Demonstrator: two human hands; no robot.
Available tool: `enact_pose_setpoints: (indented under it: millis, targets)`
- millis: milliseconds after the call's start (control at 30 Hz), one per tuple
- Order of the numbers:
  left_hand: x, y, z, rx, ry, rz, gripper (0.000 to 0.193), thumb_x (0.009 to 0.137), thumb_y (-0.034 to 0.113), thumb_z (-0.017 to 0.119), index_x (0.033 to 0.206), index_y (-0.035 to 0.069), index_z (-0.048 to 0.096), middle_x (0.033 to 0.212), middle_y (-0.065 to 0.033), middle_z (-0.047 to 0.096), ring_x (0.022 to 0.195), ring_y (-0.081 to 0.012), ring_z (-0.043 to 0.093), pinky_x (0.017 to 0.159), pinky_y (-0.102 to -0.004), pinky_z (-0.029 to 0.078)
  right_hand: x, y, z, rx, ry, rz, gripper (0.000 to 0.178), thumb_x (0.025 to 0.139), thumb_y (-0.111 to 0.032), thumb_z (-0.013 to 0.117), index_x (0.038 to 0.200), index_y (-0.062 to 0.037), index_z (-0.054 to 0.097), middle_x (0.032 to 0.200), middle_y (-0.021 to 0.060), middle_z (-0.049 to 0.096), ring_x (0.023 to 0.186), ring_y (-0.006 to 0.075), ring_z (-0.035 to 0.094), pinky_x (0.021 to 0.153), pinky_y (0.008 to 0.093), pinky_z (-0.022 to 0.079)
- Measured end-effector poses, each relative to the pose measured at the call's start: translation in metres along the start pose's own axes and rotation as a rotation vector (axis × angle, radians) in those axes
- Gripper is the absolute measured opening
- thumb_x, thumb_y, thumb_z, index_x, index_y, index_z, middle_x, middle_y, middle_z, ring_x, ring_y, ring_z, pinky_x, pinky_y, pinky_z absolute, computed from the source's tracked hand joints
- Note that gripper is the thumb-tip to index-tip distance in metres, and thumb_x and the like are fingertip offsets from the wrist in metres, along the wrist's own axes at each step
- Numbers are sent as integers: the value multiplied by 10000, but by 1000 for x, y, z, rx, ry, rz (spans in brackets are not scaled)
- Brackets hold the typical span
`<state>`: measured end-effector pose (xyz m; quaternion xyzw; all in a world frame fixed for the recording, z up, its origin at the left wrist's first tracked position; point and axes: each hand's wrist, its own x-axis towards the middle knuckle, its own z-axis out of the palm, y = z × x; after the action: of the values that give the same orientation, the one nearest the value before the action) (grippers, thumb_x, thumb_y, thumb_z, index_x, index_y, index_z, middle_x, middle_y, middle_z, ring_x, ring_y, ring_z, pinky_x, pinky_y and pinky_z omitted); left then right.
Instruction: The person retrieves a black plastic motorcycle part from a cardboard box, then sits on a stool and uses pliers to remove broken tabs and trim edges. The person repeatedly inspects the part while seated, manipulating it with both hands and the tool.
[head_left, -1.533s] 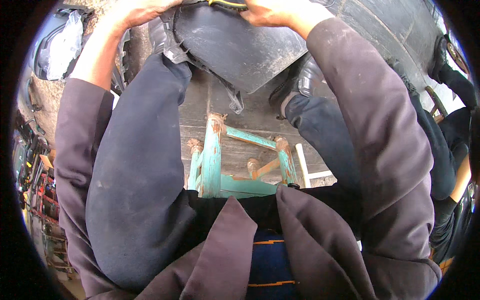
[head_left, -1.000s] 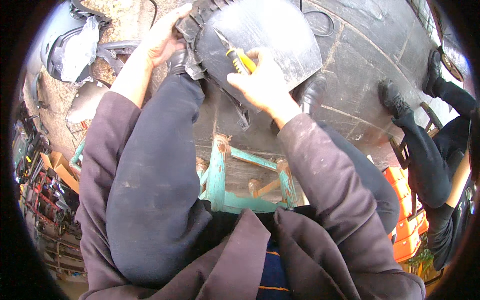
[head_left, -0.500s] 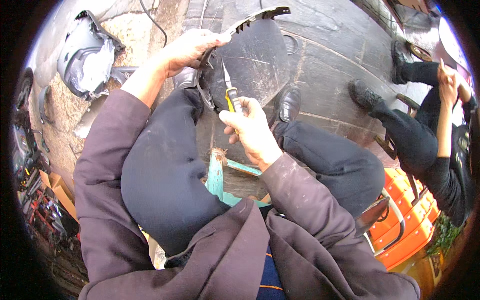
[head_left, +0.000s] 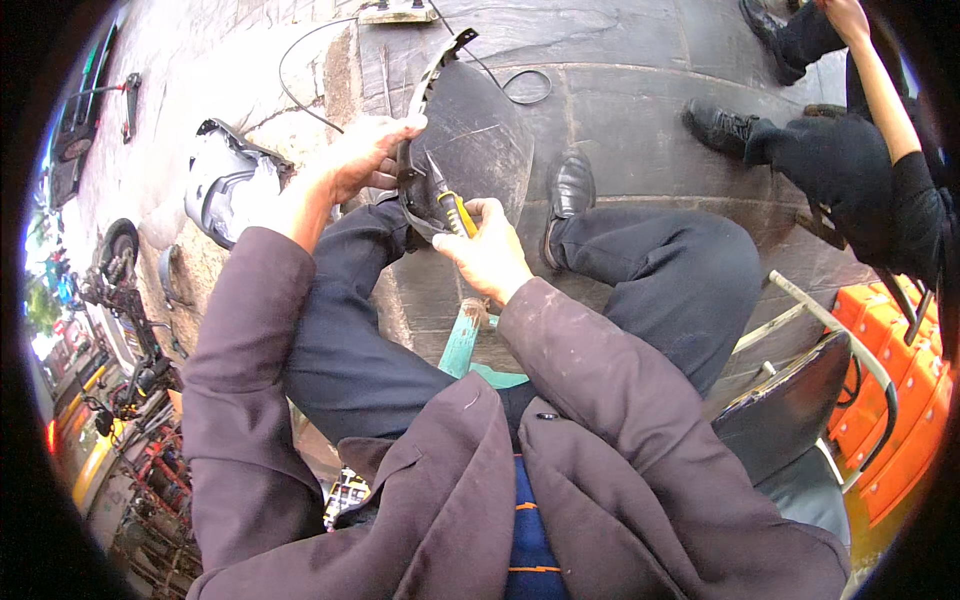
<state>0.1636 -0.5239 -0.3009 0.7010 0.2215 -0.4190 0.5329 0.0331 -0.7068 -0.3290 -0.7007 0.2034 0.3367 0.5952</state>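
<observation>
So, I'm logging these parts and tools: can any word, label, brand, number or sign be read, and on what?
No text is readable.
Black panel in the left hand: scratches, no legible lettering.
Yellow-and-black pliers in the right hand: no legible marking.
Orange plastic pile: none legible.
Clutter at the left edge: too small and blurred to read.

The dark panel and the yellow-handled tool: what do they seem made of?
Dark panel: probably matte plastic; the dull surface shows pale scratches.
Yellow-handled tool: likely smooth metal at its grey, tapered tip; the bright handle suggests plastic or rubber.
</observation>
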Motion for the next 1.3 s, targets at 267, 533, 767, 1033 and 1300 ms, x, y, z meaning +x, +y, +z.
enact_pose_setpoints:
  millis: [267,533,767,1033,1300]
  targets:
    - [-12,-29,32,-10,64,-12,643,879,491,675,1259,-8,531,1233,-149,578,1092,-306,596,927,-464,482,-38,-1,-22,-3,-37,77,737,759,-353,727,1297,50,422,1163,286,610,1100,376,613,955,416,468]
    - [-18,-45,46,65,72,28,446,895,357,702,1201,61,568,1022,-29,616,865,-149,635,766,-327,536,-41,16,-15,107,-102,141,720,765,-366,728,1276,53,443,1149,264,620,1082,356,619,942,404,471]
    - [-19,-49,43,37,53,57,456,887,355,707,1202,54,570,1001,-22,615,878,-144,631,796,-321,531,-24,19,-11,45,-86,8,729,750,-334,725,1293,52,427,1156,271,617,1093,366,618,971,407,458]
    - [-19,-50,40,77,34,97,639,830,426,750,1257,1,538,1103,-94,618,1023,-183,597,870,-366,488,-17,10,-4,-191,-112,-63,638,756,-321,702,1199,65,452,1115,298,622,1111,408,604,951,447,468]
    - [-20,-48,42,34,12,98,518,869,340,735,1239,19,563,1059,-53,615,967,-147,597,806,-321,514,-9,16,0,-275,-85,-26,533,790,-249,691,1143,82,468,1051,305,645,1053,424,629,929,448,487]
